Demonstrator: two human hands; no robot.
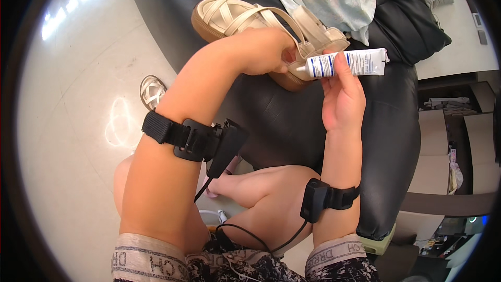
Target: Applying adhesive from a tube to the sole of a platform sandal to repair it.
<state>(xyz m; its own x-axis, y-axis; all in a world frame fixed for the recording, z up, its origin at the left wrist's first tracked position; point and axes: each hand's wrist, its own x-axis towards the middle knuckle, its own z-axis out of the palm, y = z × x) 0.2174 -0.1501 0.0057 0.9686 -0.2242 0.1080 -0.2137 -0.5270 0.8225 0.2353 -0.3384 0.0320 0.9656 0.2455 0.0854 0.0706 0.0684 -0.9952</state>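
Note:
A beige strappy sandal [237, 14] with a brown sole lies on the black leather seat, its toe toward the left. My left hand [266, 52] is closed on the sandal near its heel; some of its fingertips are hidden behind the straps. My right hand [342, 86] grips a white tube [347, 63] with blue print between thumb and fingers. The tube lies nearly level, and its narrow nozzle points left at the sandal's heel, close to my left fingertips. Whether the nozzle touches the sandal I cannot tell.
The black leather seat [266, 120] spreads under the sandal. Pale patterned cloth [334, 0] and a dark jacket [417, 31] lie beyond it. The other sandal [152, 91] is on the glossy floor at left. Black cables [245, 230] run from straps on both forearms. Shelves stand at right.

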